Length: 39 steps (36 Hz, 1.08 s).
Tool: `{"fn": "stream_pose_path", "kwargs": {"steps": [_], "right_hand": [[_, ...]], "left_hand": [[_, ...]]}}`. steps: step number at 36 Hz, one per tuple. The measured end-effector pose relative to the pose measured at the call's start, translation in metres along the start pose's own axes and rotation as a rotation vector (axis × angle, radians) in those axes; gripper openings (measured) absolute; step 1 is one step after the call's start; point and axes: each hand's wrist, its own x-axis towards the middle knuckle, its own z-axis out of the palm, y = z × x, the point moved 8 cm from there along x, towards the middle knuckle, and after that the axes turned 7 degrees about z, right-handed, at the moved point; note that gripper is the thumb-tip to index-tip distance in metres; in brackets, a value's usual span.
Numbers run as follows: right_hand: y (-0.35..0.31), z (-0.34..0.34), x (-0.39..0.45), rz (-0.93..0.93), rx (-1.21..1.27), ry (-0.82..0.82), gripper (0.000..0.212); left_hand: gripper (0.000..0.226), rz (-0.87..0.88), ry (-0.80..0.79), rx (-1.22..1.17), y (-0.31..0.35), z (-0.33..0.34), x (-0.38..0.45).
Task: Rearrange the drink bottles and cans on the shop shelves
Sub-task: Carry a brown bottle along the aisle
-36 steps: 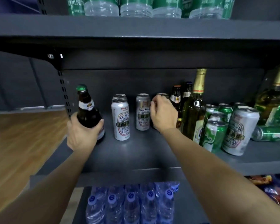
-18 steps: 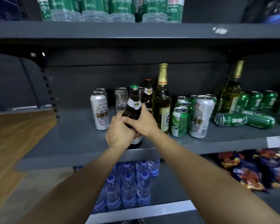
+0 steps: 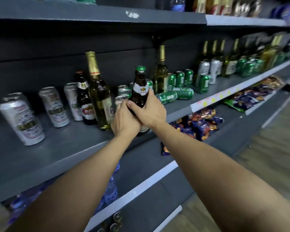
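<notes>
Head view: a grey shelf (image 3: 60, 148) runs off to the right above a wooden floor (image 3: 274, 148). Silver cans (image 3: 22, 118) stand along its left end. Over the front edge, left hand (image 3: 125, 121) and right hand (image 3: 149, 109) both grip an upright brown bottle (image 3: 139, 91) with a green cap.

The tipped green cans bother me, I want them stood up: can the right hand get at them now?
Probably not yet: the right hand grips the brown bottle, though the tipped green cans lie unobstructed.

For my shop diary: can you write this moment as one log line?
left hand: grips brown beer bottle | right hand: grips it | bottle: upright, over shelf edge
</notes>
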Motion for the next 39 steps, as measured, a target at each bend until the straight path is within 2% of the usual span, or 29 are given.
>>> {"fn": "stream_pose_path", "kwargs": {"steps": [5,10,12,18,23,31,39], "right_hand": [[0.079,-0.062,-0.009,0.165,-0.094,0.139,0.047],[0.166,-0.142,-0.020,0.347,-0.213,0.298,0.050],[0.200,-0.179,-0.031,0.417,-0.245,0.375,0.053],[0.306,-0.293,-0.067,0.617,-0.390,0.509,0.057],[0.396,-0.385,-0.093,0.768,-0.456,0.549,0.058],[0.499,-0.511,-0.116,0.900,-0.535,0.605,0.062],[0.590,-0.592,-0.101,0.966,-0.533,0.644,0.063]], "left_hand": [[0.040,0.099,-0.303,-0.167,0.052,0.088,-0.028],[0.087,0.307,-0.713,-0.157,0.113,0.176,-0.071],[0.094,0.395,-0.797,-0.117,0.138,0.209,-0.087],[0.053,0.694,-0.873,0.122,0.234,0.308,-0.145],[0.059,0.927,-0.922,0.208,0.325,0.391,-0.203],[0.059,1.065,-1.012,0.261,0.442,0.492,-0.270],[0.061,1.173,-1.028,0.284,0.532,0.585,-0.299]]}}
